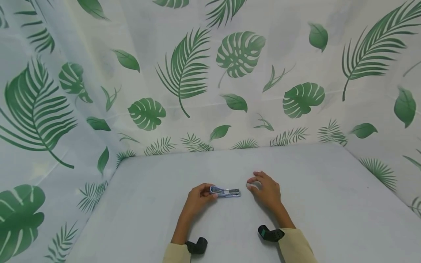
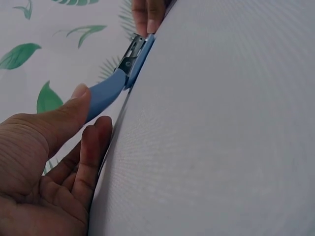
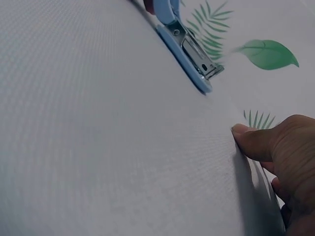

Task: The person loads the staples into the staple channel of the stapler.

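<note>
A blue stapler lies on the white surface with its top arm swung back, so the metal staple channel is exposed. My left hand holds the raised blue arm between thumb and fingers, as the left wrist view shows from close by. The stapler's front end points to the right, toward my right hand. That hand stands just off the stapler's tip, thumb and index fingertips close together. A small pale spot shows at those fingertips; whether it is a nail or a tiny held piece is unclear. In the right wrist view the thumb hides the other fingertips.
The surface is covered in plain white cloth. Behind it and at both sides hang white sheets printed with green leaves. Each wrist carries a black camera mount, close above the surface.
</note>
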Available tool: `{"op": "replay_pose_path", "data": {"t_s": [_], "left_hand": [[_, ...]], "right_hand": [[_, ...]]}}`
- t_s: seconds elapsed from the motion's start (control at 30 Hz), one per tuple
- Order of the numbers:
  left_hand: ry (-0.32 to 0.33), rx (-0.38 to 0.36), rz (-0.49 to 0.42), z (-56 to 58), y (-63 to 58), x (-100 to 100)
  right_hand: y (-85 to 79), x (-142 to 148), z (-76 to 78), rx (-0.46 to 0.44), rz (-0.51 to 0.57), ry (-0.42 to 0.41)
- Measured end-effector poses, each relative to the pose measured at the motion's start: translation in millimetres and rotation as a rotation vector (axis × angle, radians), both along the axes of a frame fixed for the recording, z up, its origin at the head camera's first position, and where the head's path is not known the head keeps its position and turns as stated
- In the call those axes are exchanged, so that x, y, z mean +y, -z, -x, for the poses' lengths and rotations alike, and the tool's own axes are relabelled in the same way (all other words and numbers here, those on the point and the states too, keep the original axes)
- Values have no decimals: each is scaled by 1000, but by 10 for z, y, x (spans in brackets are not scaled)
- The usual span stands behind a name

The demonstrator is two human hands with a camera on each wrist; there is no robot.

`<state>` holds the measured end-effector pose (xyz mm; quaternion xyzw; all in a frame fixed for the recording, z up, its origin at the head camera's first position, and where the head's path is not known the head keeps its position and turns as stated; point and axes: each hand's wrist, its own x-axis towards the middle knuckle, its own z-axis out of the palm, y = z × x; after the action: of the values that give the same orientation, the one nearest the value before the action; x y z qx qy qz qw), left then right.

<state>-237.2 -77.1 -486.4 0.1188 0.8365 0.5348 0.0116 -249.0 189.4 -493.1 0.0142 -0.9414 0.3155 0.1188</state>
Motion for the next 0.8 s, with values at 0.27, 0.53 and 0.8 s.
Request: {"op": "replay_pose_path", "data": {"t_s": [0.27,0.53,0.8], "left_hand": [[-2,0,3,8,-14,4],[1,9,24,-5,-41,-2],[6,17,15,-9,-48,-17]], "right_hand": [[-9,-21,4,32,63,36],[-87,-157,-54,10,301,-70],[-170,-349,-125,93,194,-178]]}}
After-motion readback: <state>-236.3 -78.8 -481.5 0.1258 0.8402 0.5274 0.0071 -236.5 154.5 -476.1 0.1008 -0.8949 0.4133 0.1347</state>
